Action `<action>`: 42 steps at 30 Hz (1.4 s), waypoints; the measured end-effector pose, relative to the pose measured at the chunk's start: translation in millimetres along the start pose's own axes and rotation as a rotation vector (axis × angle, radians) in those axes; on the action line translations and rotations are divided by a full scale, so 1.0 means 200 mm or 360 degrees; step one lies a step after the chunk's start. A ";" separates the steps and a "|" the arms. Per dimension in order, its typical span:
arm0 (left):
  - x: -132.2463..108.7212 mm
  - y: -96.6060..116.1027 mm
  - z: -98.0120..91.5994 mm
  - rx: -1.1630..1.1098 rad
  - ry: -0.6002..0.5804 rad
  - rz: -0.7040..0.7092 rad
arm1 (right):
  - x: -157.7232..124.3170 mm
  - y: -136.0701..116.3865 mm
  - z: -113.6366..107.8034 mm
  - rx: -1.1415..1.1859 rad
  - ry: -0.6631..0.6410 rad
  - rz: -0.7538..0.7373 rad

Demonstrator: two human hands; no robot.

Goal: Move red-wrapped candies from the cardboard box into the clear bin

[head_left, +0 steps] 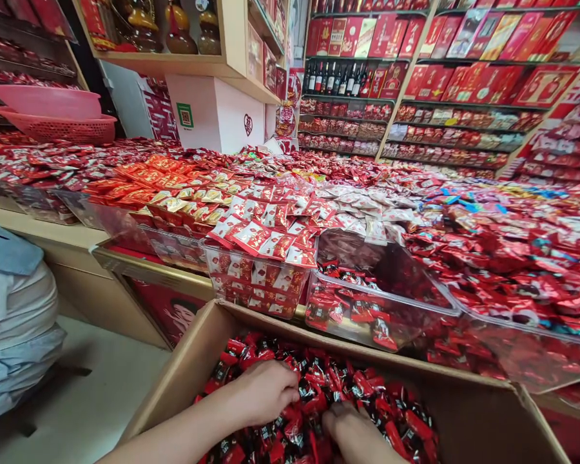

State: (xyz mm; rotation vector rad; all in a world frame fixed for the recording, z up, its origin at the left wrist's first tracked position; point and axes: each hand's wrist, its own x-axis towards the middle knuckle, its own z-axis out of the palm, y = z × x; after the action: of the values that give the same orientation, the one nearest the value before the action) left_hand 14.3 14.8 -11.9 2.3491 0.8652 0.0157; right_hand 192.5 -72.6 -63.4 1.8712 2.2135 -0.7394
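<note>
A cardboard box (483,419) in front of me holds a heap of small candies (314,374) in red and black wrappers. Inside it, my left hand (270,392) is curled over the heap, fingers bent down into the candies and fingertips hidden. To its right, my right hand (348,426) is sunk into the same pile, its fingers curled round candies and partly buried. Just beyond the box stands a clear plastic bin (367,299), with similar red-wrapped candies low inside it.
Another clear bin (256,283) is piled with red and white packets. Heaped sweets (512,245) spread across the counter. Pink baskets (53,113) stand at the back left. A seated person in light clothing (19,322) is at the left edge. Shelves (391,106) with bottles and boxes line the back.
</note>
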 end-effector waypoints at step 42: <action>-0.01 0.19 0.02 -0.1849 -0.0105 -0.0225 | -0.16 -0.18 -0.24 0.2655 -0.0252 0.0186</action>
State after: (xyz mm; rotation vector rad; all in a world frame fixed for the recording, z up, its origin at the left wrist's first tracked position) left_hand 35.2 -10.8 5.9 1.1942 0.6965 0.2966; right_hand 175.4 -82.7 2.2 2.0222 1.1188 -3.0783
